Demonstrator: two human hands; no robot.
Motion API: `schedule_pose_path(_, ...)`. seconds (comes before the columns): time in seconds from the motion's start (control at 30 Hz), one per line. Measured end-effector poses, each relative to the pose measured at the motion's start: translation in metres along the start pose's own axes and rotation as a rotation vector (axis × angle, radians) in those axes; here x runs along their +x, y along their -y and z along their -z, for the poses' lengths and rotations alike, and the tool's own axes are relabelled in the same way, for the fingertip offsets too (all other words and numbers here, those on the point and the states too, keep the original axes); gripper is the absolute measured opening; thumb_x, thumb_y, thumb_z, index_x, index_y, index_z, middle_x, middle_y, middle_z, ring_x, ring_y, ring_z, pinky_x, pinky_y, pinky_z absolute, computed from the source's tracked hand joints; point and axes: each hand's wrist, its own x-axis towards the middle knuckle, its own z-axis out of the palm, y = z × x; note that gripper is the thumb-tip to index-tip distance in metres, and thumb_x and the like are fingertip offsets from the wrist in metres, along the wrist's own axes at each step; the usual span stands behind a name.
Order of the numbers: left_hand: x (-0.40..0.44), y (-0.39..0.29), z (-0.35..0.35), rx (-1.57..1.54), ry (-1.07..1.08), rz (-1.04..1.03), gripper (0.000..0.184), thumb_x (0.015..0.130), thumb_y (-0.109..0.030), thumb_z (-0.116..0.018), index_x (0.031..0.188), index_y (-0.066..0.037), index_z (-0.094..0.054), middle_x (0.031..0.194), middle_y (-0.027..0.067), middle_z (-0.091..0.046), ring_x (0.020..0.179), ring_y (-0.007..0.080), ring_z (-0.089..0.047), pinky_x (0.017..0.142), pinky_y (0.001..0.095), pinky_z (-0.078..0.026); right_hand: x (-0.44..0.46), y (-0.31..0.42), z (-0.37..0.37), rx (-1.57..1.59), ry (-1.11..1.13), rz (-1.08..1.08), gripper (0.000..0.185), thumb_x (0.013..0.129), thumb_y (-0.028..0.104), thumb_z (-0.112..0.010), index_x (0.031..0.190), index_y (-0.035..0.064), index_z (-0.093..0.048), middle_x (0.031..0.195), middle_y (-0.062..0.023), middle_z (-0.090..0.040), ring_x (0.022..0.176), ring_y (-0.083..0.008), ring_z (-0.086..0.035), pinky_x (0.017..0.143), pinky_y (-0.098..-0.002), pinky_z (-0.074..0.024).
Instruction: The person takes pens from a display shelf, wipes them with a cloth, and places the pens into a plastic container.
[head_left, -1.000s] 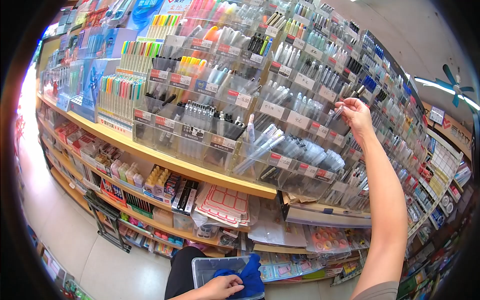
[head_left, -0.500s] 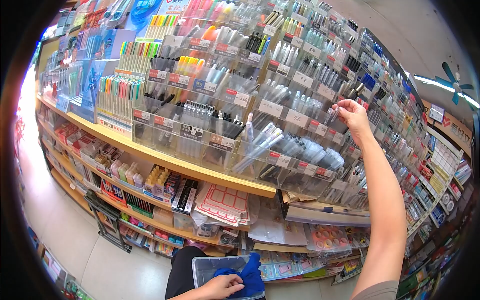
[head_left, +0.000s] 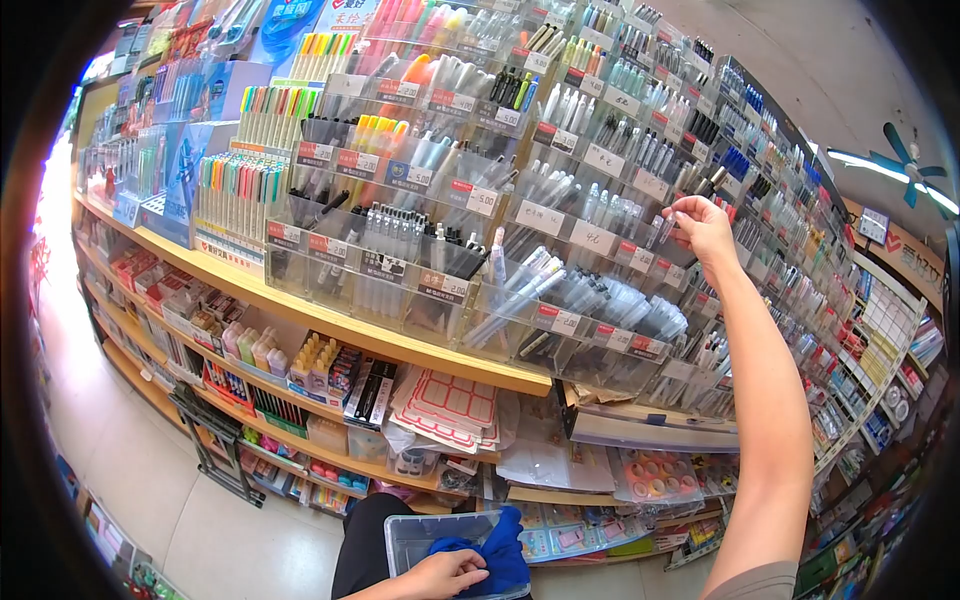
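Note:
My right hand [head_left: 706, 232] is raised at the tiered clear pen rack [head_left: 560, 222], with thumb and fingers pinched together at the front of a compartment. Between the fingertips is a small, clear or silvery piece; whether it is a pen or part of the rack I cannot make out. Pens in rows of compartments surround that hand. Low in the view, my left hand [head_left: 440, 577] has its fingers bent onto a blue cloth [head_left: 508, 548]. The cloth lies partly inside a clear plastic box [head_left: 405, 535] and hangs over its rim, beside a dark-clothed leg.
A wooden shelf edge [head_left: 400, 340] runs below the rack. Sheets of red-framed labels [head_left: 445, 405] and boxed goods fill the lower shelves. Marker sets [head_left: 240, 190] stand at left. A folded black metal frame [head_left: 215, 450] leans near the floor. A wire rack [head_left: 880, 340] stands at right.

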Motion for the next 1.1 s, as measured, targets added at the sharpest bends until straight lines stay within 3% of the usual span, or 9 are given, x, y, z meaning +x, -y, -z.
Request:
schedule_pose_path(0.27, 0.002, 0.001, 0.0, -0.014, -0.001, 0.005, 0.03, 0.088, -0.027, -0.056, 0.105, -0.002, -0.055, 0.079, 0.0017, -0.057, 0.068, 0.0075, -0.054, 0.058, 0.0214, -0.047, 0.004, -0.008, -0.004, 0.002, -0.014, 0.053, 0.008, 0.083, 0.002, -0.054, 0.09, 0.0046, -0.059, 0.084, -0.0028, -0.065, 0.067, -0.0074, -0.055, 0.059, -0.022, -0.0445)
schedule_pose_path(0.47, 0.002, 0.004, 0.0, 0.012, -0.012, -0.012, 0.03, 0.088, -0.027, -0.056, 0.104, -0.002, -0.055, 0.079, 0.0016, -0.056, 0.068, 0.0075, -0.054, 0.057, 0.0215, -0.047, 0.015, -0.024, -0.003, -0.349, 0.041, 0.333, 0.008, 0.079, 0.003, -0.058, 0.086, 0.0007, -0.06, 0.08, -0.005, -0.064, 0.07, -0.0121, -0.058, 0.065, -0.026, -0.0462)
schedule_pose_path(0.57, 0.0, 0.002, 0.0, 0.014, -0.017, -0.012, 0.03, 0.088, -0.027, -0.056, 0.105, -0.002, -0.055, 0.078, 0.0016, -0.056, 0.068, 0.0075, -0.054, 0.057, 0.0216, -0.047, 0.02, -0.021, 0.0, -0.494, 0.04, 0.291, 0.013, 0.078, 0.006, -0.06, 0.088, -0.0013, -0.06, 0.081, -0.0074, -0.064, 0.074, -0.0141, -0.06, 0.069, -0.0274, -0.0468)
schedule_pose_path(0.77, 0.001, 0.005, -0.001, 0.002, -0.014, -0.016, 0.031, 0.087, -0.028, -0.056, 0.105, -0.002, -0.055, 0.079, 0.0015, -0.057, 0.068, 0.0074, -0.054, 0.057, 0.0218, -0.048, 0.018, -0.012, -0.02, -0.329, 0.038, 0.429, 0.019, 0.079, 0.01, -0.061, 0.094, -0.0021, -0.06, 0.089, -0.0107, -0.065, 0.084, -0.0155, -0.061, 0.075, -0.0276, -0.0468)
schedule_pose_path(0.8, 0.001, 0.005, 0.0, -0.001, -0.015, -0.012, 0.031, 0.087, -0.028, -0.056, 0.105, -0.002, -0.055, 0.08, 0.0015, -0.057, 0.068, 0.0075, -0.054, 0.057, 0.0218, -0.048, 0.017, -0.009, -0.023, -0.324, 0.107, 0.383, 0.02, 0.081, 0.007, -0.059, 0.101, -0.0005, -0.059, 0.092, -0.0057, -0.062, 0.086, -0.0108, -0.057, 0.078, -0.0249, -0.0447)
schedule_pose_path(1.1, -0.001, 0.002, 0.0, 0.002, -0.022, -0.015, 0.031, 0.087, -0.028, -0.056, 0.105, -0.002, -0.055, 0.08, 0.0019, -0.057, 0.068, 0.0078, -0.054, 0.057, 0.022, -0.048, 0.016, -0.007, -0.024, -0.281, 0.116, 0.189, 0.012, 0.079, 0.003, -0.062, 0.091, 0.0016, -0.059, 0.085, -0.0013, -0.061, 0.079, -0.0075, -0.054, 0.073, -0.0214, -0.0427)
